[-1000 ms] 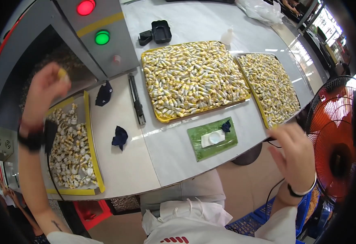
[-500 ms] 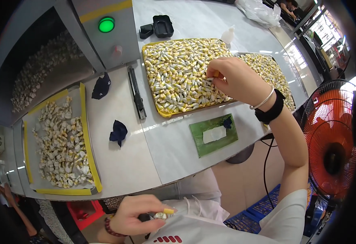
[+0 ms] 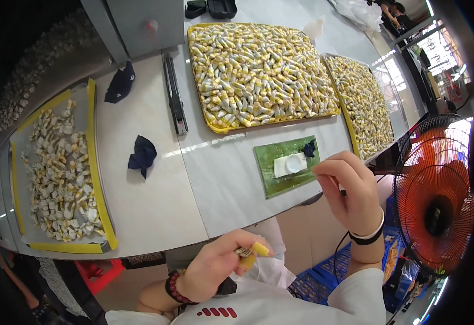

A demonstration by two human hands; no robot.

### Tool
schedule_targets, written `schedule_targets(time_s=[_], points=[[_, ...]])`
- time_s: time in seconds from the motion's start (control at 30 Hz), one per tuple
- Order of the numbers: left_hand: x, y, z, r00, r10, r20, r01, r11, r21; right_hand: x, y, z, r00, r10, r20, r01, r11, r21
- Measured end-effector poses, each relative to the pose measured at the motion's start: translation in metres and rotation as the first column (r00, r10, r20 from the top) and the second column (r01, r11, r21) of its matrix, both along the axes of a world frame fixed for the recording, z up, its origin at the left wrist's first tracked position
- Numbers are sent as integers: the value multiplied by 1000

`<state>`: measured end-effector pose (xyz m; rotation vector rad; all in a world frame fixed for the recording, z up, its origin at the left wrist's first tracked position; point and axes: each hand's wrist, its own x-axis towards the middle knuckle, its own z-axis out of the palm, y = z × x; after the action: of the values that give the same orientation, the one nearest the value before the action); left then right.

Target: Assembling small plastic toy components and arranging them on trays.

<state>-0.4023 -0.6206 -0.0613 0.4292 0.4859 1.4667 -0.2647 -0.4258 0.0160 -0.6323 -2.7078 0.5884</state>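
Note:
My left hand (image 3: pixel 213 264), low in the middle, is closed on small white-and-yellow pieces (image 3: pixel 259 249); their yellow ends stick out past the fingertips. Beyond the table's front edge on the right, my right hand (image 3: pixel 350 187) is held in a pinch, and what its fingers hold, if anything, I cannot make out. Close to its fingertips lies a green mat (image 3: pixel 273 185) bearing white paper (image 3: pixel 281 169), a small round whitish disc (image 3: pixel 295 162) and a dark blue scrap (image 3: pixel 309 148). A large tray of cone-shaped white-and-yellow pieces (image 3: pixel 264 76) stands behind the mat.
Another filled tray (image 3: pixel 358 103) stands to the right, by an orange fan (image 3: pixel 437 200). On the left, a yellow-edged tray (image 3: pixel 102 216) bears looser pieces. Two dark cloth scraps (image 3: pixel 142 156) and a long black tool (image 3: pixel 174 95) lie between, below a grey machine (image 3: pixel 139 27).
My right hand has drawn back from the large tray toward the mat's right side. My left hand has moved up and right. A round disc now shows on the paper. The view has shifted.

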Motion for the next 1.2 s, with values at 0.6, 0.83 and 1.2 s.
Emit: schedule_targets(time_s=[0.6,0.83,1.2], points=[[0,7,-2,988,-10,153,2,999,54,-7,11,-19,988,153,26,-155,977,150],[-1,10,-1,939,-86,333,115,991,-70,-7,-8,-7,989,25,-148,-16,998,67],[1,13,-2,802,-266,535,352,934,-63,-19,-27,-5,778,412,-475,-535,830,-156]])
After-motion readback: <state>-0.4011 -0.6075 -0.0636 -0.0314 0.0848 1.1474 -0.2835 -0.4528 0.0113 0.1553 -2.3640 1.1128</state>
